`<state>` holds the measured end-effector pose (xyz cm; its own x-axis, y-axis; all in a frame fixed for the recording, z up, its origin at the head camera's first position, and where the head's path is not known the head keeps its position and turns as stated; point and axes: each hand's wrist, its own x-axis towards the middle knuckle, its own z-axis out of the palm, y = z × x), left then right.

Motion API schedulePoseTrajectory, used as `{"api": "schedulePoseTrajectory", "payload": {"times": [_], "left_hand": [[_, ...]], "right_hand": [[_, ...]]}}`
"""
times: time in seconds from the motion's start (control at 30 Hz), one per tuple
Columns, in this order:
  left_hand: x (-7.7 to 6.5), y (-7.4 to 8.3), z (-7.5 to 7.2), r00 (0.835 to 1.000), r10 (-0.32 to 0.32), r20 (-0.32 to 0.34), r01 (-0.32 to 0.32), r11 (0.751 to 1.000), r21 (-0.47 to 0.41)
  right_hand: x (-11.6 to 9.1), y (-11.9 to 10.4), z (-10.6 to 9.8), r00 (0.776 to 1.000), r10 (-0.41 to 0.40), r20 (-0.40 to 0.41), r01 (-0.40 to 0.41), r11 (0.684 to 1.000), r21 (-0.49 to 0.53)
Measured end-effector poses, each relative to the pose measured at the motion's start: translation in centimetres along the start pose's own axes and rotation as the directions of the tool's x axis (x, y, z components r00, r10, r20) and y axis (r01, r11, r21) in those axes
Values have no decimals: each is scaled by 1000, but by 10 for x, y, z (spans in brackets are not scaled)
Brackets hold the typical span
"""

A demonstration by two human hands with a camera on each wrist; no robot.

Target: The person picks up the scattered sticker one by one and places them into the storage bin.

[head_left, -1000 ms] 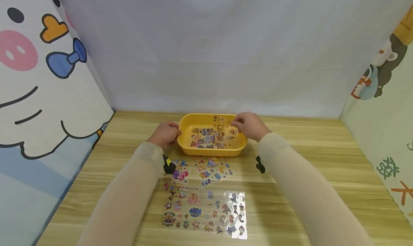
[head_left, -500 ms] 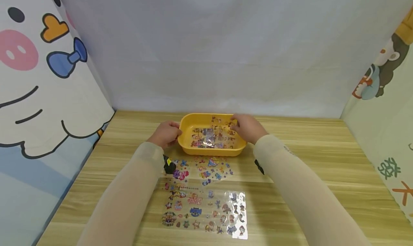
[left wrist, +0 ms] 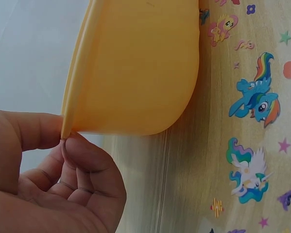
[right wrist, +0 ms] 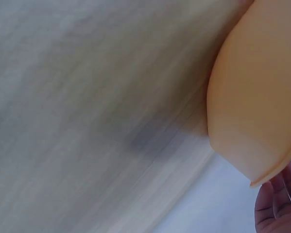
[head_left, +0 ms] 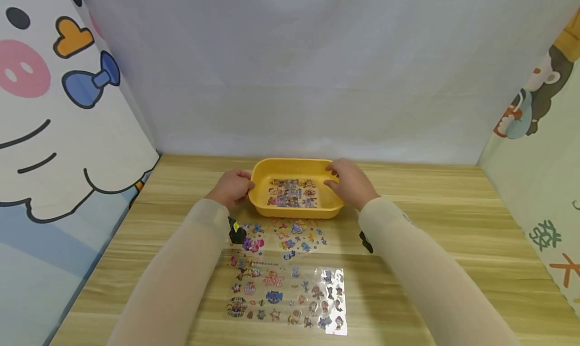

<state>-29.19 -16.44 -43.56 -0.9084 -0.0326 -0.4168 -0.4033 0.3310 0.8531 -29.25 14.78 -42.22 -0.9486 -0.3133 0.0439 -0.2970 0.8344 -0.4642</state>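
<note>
A yellow plastic basin (head_left: 296, 213) stands near the back of the table. My left hand (head_left: 232, 188) pinches its left rim between thumb and fingers; the left wrist view shows this hand (left wrist: 72, 179) close up. Over the right end of the basin hangs my right hand (head_left: 351, 183), thumb and fingers apart with nothing visible between them. Clear sticker sheets (head_left: 290, 193) with small cartoon figures lie on the basin floor. In the right wrist view only part of my right hand (right wrist: 281, 199) shows, by the rim.
A clear sheet with pony stickers (head_left: 299, 237) lies on the wooden table (head_left: 430, 205) in front of the basin. Nearer me lies another clear sticker sheet (head_left: 285, 300), glossy at its right edge. A white cloth (head_left: 299, 84) hangs behind.
A clear sticker sheet that my right hand held at the basin's right side now lies flat inside it. My right fingers have spread apart. The left hand keeps its grip.
</note>
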Motion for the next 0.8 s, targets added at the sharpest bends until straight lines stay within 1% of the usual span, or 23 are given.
{"api": "schedulePoseTrajectory", "payload": {"times": [0.13,0.3,0.4,0.57,0.67,0.8], "left_hand": [[1,1,0,1000,0,-3,0,1000,5],[-1,3,-1,1000,3,-3,-2,1000,4],[-2,2,-1,1000,7,7,-7,1000,5],[-2,1,-2,1000,19,21,-19,1000,-5],[-3,2,-1,1000,16,22,-16,1000,-13],[-5,2,-1,1000,19,23,-18,1000,-16]], "right_hand": [[-4,-3,-2,1000,15,-21,-14,1000,23],[-11,-12,-10,999,21,-44,-19,998,57],[-18,-17,-14,999,2,-43,-2,1000,19],[-31,-23,-15,996,-62,-59,57,996,-74],[-42,-24,-14,994,-88,-67,82,993,-86],[-59,-26,-13,992,-104,-68,100,993,-61]]}}
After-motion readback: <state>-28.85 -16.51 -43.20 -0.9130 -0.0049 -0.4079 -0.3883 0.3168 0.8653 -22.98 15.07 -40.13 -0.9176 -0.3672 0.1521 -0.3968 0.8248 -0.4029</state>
